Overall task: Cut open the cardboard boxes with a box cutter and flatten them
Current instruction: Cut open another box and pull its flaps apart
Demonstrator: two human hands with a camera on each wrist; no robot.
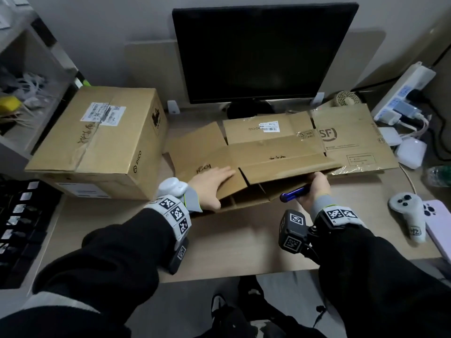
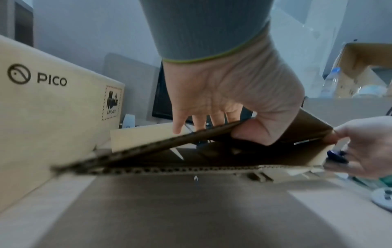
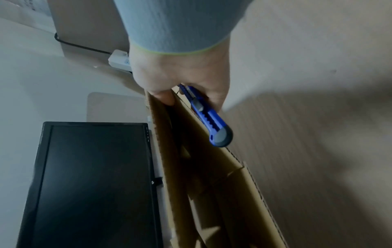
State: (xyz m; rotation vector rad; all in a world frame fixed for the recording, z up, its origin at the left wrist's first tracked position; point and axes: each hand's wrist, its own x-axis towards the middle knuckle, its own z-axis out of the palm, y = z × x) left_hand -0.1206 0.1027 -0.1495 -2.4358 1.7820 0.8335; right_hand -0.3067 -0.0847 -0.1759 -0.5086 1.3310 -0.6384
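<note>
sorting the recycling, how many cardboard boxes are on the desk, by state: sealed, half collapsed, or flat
sealed: 1, the taped PICO box
half collapsed: 1, the box both hands hold
flat: 1, the SF box
total: 3

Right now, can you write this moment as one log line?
step: flattening | left hand: flat on opened box, thumb under panel | right hand: holds box cutter, pinches box edge | sealed PICO box: untouched

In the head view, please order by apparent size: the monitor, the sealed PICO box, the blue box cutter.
1. monitor
2. sealed PICO box, nearly as large
3. box cutter, partly hidden in the right hand
</note>
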